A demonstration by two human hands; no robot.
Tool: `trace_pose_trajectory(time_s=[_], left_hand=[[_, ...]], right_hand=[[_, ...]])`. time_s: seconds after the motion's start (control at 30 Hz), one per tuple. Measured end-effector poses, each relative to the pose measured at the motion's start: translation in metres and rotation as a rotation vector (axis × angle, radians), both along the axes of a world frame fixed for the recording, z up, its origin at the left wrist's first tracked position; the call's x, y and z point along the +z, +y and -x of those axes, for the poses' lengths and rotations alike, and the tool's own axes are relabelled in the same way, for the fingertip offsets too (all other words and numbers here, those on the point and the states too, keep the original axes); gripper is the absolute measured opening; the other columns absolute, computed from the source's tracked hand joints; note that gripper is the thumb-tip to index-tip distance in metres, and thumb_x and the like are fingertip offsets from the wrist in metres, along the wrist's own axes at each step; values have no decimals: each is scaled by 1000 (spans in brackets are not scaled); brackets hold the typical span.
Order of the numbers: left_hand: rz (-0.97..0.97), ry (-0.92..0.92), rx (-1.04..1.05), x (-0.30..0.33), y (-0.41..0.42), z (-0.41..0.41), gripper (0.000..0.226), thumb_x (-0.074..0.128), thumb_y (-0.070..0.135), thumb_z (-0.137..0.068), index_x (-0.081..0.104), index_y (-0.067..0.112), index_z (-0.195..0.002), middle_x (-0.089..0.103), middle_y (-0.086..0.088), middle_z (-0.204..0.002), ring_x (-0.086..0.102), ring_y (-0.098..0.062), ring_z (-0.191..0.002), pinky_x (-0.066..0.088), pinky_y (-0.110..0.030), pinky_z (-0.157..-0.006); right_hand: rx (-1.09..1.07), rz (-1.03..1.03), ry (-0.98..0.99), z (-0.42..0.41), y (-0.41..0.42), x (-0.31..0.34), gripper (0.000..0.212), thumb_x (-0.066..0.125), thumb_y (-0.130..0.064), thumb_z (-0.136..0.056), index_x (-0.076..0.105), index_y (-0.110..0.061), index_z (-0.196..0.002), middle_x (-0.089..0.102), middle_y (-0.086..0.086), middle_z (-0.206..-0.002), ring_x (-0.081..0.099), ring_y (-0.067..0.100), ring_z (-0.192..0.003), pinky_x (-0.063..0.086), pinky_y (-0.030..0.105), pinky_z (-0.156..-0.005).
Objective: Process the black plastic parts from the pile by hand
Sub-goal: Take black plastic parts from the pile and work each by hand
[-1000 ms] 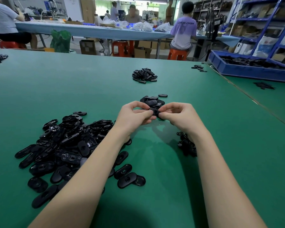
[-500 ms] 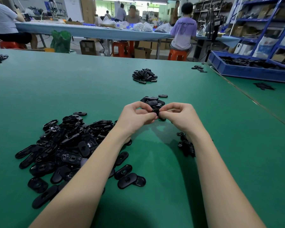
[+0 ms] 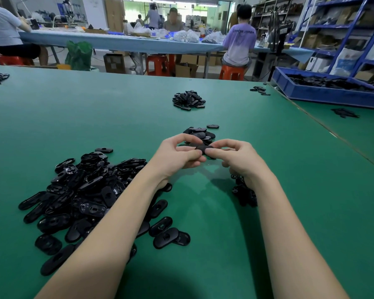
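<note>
Over the middle of the green worktop (image 3: 52,117), my left hand (image 3: 177,156) and right hand (image 3: 238,158) meet, both pinching one black plastic part (image 3: 203,147) between them. Left thumb and fingers curl round its left end, right thumb and forefinger nip its right end. The part is held just above the worktop, mostly hidden by my fingers, so its shape is hard to read.

Just behind the hands lies a small stack of parts (image 3: 200,133), with a single oval part (image 3: 213,126) beside it on the far right. Under my right wrist sits a little heap of small black bits (image 3: 244,193), partly covered by the forearm.

To my left is the big pile of black plastic parts (image 3: 80,190), long ovals with a hole or slot, lying loose and overlapping; my left forearm crosses over its right edge. A few loose parts (image 3: 171,236) lie near the pile's front right, between my forearms.

Farther back in the middle is another pile (image 3: 188,100). A few scattered parts (image 3: 260,90) lie near the far right edge. A blue tray (image 3: 324,96) with dark parts stands on the neighbouring worktop at right.

Beyond, people sit on orange stools (image 3: 231,72) at a long blue table (image 3: 121,43); shelving (image 3: 343,29) lines the right wall.
</note>
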State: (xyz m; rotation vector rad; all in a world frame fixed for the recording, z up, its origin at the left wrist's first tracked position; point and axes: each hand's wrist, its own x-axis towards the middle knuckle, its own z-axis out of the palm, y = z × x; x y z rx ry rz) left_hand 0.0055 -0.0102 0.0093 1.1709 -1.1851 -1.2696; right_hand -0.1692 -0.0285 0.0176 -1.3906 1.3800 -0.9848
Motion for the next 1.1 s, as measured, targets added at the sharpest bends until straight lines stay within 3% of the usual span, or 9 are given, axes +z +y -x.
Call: trace_pose_trajectory(time_s=[0.1,0.2,0.4,0.53,0.77,1.1], left_hand=[[-7,-35,11,-1,0,3,17,66,-7,-89,70,7,-98,74,-10,-80,70,-13,-71,58,-19,-71],[-1,-83,46,-2,-2,4,17,66,-6,-88,70,8,-95,73,-9,-77,67,-14,-70,58,-19,-71],[16,-171,82,-6,-4,4,16,69,-2,-85,71,12,-93,75,-6,-76,68,-18,-74,59,-32,-89],[19,-153,88,-7,-5,3,16,72,-1,-84,72,12,-93,76,-8,-79,69,-20,-77,59,-35,-91],[-14,-125,56,-5,-3,4,13,72,-4,-86,70,7,-92,73,-10,-78,68,-17,-71,60,-26,-80],[-26,-216,89,-10,-7,3,11,75,4,-85,72,14,-89,77,-6,-77,72,-19,-74,58,-41,-95]], right_hand=[[33,-6,3,0,1,-1,16,88,-24,-77,72,-23,-78,57,-3,-71,39,11,-57,26,16,-40],[52,22,41,-1,-3,-2,16,87,-24,-78,72,-22,-78,58,-11,-61,42,3,-47,29,13,-42],[40,104,127,-5,-11,-9,11,81,-20,-81,71,-21,-75,54,-20,-50,45,-5,-42,30,6,-42],[17,141,156,-5,-14,-13,11,81,-24,-79,72,-22,-73,58,-18,-52,47,-4,-46,34,8,-45],[20,147,173,-5,-14,-16,14,81,-23,-80,69,-22,-74,56,-20,-48,46,-5,-42,32,8,-40],[4,167,171,-8,-13,-19,14,82,-23,-77,69,-22,-72,62,-17,-54,54,-2,-51,41,13,-54]])
